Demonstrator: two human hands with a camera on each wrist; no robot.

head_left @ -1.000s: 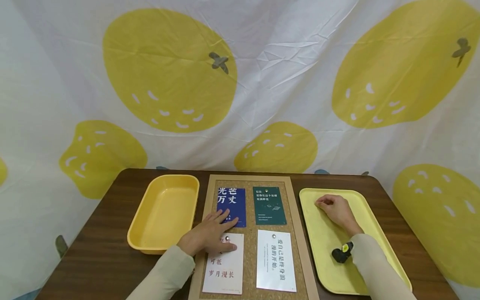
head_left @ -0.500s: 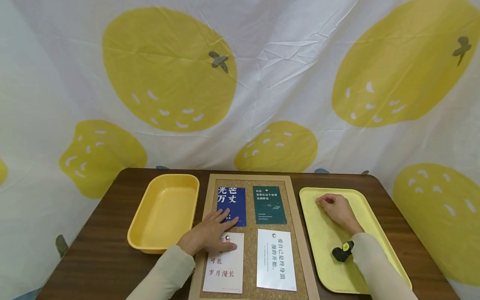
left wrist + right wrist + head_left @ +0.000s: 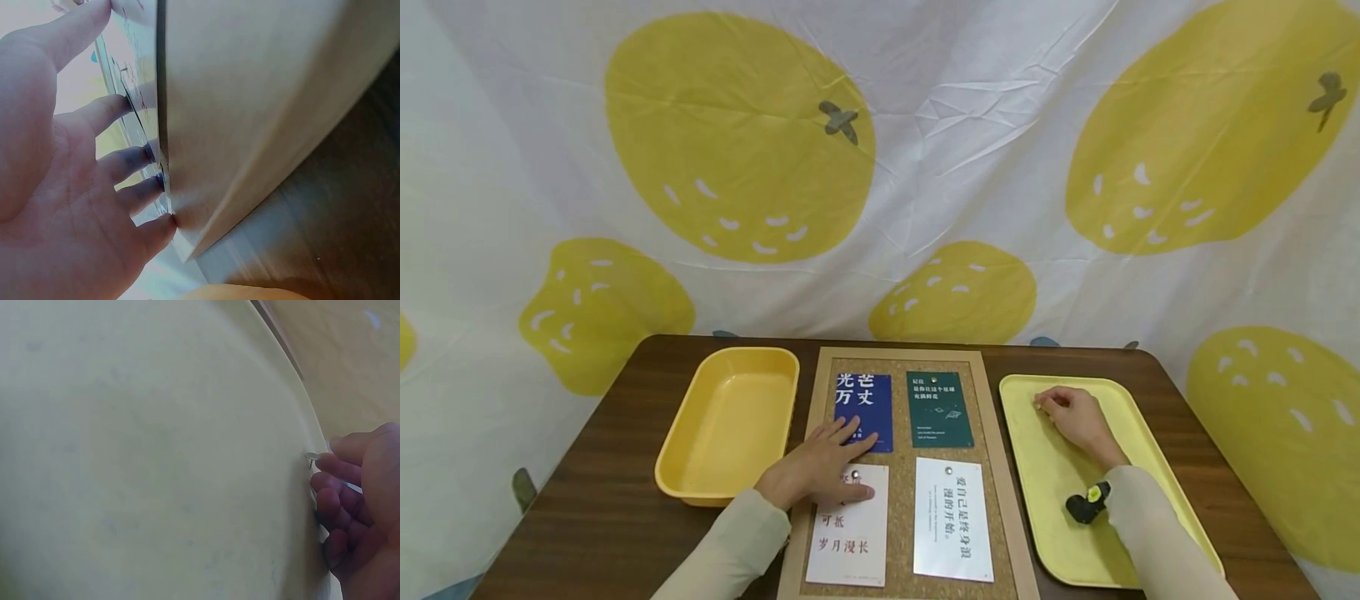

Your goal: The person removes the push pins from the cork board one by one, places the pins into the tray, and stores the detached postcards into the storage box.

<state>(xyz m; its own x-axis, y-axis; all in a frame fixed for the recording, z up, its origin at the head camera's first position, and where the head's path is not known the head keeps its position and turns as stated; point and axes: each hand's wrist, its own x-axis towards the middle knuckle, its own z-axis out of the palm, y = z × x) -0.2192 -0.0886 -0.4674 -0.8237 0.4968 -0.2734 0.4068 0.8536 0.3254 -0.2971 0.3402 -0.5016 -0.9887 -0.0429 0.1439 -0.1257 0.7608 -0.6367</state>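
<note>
Cloth (image 3: 936, 200) hangs behind the far edge of the table (image 3: 595, 475). A framed corkboard (image 3: 901, 508) lies there, slim strips of wood parting it from the yellow tray (image 3: 1075, 558) at right and the basin (image 3: 737, 425) at left. The left hand (image 3: 816, 468), relaxed and spread, crosses the board's left edge; the right hand (image 3: 1078, 425) bends over the tray, leaving room toward its near rim. Under the left fingers lies a blue card (image 3: 865, 406); the right fingertips pinch a thumbtack (image 3: 312, 455), pin down, near the tray's left rim.

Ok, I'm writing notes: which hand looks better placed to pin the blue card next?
Likely the right hand: it holds a thumbtack at its fingertips, while the left hand lies spread, partly covering the blue card.
</note>
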